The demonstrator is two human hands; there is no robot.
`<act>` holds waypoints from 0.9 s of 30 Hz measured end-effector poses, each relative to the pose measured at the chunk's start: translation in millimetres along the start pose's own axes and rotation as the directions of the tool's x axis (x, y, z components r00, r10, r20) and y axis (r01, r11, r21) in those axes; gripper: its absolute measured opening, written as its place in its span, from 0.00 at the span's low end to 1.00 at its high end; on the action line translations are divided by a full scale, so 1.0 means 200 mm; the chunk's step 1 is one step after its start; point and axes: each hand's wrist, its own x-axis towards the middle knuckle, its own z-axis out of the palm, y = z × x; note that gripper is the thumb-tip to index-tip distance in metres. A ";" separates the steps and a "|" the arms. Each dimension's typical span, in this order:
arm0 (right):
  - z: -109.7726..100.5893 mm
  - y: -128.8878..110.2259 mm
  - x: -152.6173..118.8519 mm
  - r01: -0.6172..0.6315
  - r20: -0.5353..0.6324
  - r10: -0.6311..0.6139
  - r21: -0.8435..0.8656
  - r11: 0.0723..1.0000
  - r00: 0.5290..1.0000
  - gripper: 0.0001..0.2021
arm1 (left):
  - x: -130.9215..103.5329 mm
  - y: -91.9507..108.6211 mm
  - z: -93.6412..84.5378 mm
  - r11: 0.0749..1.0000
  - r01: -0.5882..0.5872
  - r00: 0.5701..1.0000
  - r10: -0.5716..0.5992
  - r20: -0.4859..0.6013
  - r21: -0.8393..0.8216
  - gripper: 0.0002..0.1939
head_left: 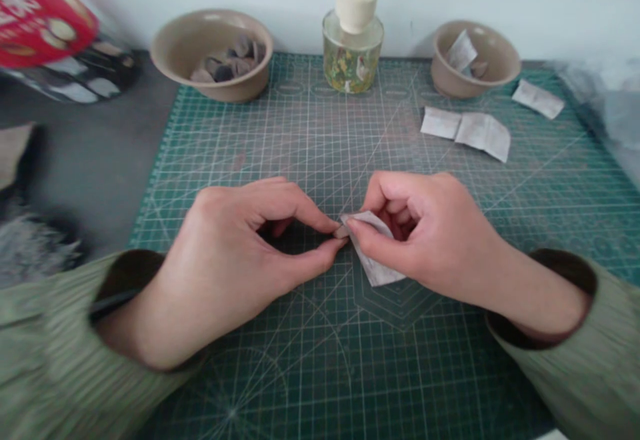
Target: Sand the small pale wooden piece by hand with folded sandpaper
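Observation:
A small white paper packet [377, 263] is held between my two hands, low over the middle of the green cutting mat [280, 147]. My right hand [425, 233] pinches its upper part between thumb and forefinger, with the other fingers curled in. At its upper left corner, the thumb and forefinger of my left hand [245, 233] close in a pinch. The bit between those left fingertips is tiny and mostly covered. The rest of the packet hangs down below my right thumb.
Behind are a brown bowl [163, 50] of dark lumps, a reed diffuser bottle [353, 47], and a smaller bowl [443, 80] holding a packet. White packets [483, 135] lie on the right, one apart [539, 99]. A red package [45, 13] stands far left; clear plastic [615, 107] lies right.

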 end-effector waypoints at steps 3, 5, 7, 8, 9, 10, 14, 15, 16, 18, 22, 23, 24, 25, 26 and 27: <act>-0.01 0.00 0.00 -0.017 -0.032 0.016 -0.017 1.000 0.999 0.15 | 0.01 0.00 0.01 1.000 0.003 1.000 -0.004 -0.010 -0.003 0.02; -0.01 0.00 0.00 -0.010 -0.009 0.010 -0.006 1.000 1.000 0.15 | 0.01 0.00 0.01 1.000 0.012 1.000 -0.012 -0.011 -0.008 0.02; -0.02 -0.01 0.00 -0.014 0.005 0.014 -0.004 1.000 1.000 0.15 | 0.01 0.00 0.01 1.000 0.018 1.000 -0.018 -0.003 -0.007 0.01; -0.02 -0.01 0.00 -0.020 -0.004 0.020 -0.009 1.000 1.000 0.15 | 0.01 0.00 0.01 1.000 0.016 1.000 -0.016 -0.001 -0.003 0.01; -0.02 -0.01 0.00 -0.024 -0.014 0.024 -0.013 1.000 1.000 0.15 | 0.00 0.00 0.01 1.000 0.014 1.000 -0.014 -0.002 0.002 0.01; -0.02 -0.01 0.00 -0.025 -0.017 0.025 -0.011 1.000 1.000 0.15 | 0.00 0.00 0.01 1.000 0.009 1.000 -0.009 -0.004 0.006 0.01; -0.01 -0.01 0.00 -0.017 0.014 0.017 0.007 1.000 1.000 0.14 | -0.01 0.00 0.01 1.000 -0.005 1.000 0.005 0.004 0.008 0.01; -0.01 -0.01 0.00 -0.019 0.000 0.019 0.000 1.000 1.000 0.15 | -0.01 0.00 0.01 1.000 -0.009 1.000 0.009 0.003 0.007 0.02; 0.00 -0.01 0.00 -0.020 -0.017 0.020 -0.007 1.000 1.000 0.15 | -0.01 -0.01 0.01 1.000 -0.010 1.000 0.010 0.000 0.006 0.02; 0.00 -0.01 0.00 -0.015 -0.020 0.015 -0.007 1.000 1.000 0.15 | 0.00 -0.01 0.01 1.000 -0.008 1.000 0.008 -0.006 0.005 0.02; 0.00 -0.01 0.00 -0.024 -0.002 0.024 -0.004 1.000 1.000 0.15 | 0.00 0.00 0.01 1.000 -0.005 1.000 0.005 -0.001 0.014 0.02; -0.01 -0.01 -0.01 -0.031 -0.016 0.031 -0.008 0.999 0.999 0.15 | 0.00 0.00 0.02 1.000 -0.004 1.000 0.004 -0.003 0.019 0.02; -0.01 -0.01 -0.01 -0.032 -0.020 0.032 -0.007 0.999 0.999 0.14 | 0.00 0.00 0.02 1.000 -0.001 1.000 0.002 -0.006 0.021 0.01; -0.01 -0.01 -0.01 -0.029 -0.011 0.029 0.000 1.000 1.000 0.14 | 0.00 0.00 0.02 1.000 0.001 1.000 -0.001 -0.006 0.021 0.01; -0.01 -0.01 -0.01 -0.025 0.008 0.025 0.008 1.000 1.000 0.14 | 0.00 -0.01 0.02 1.000 0.004 1.000 -0.004 -0.005 0.020 0.01; -0.01 -0.01 -0.01 -0.021 0.024 0.020 0.015 1.000 0.999 0.14 | 0.00 -0.01 0.01 1.000 0.006 1.000 -0.006 -0.002 0.017 0.01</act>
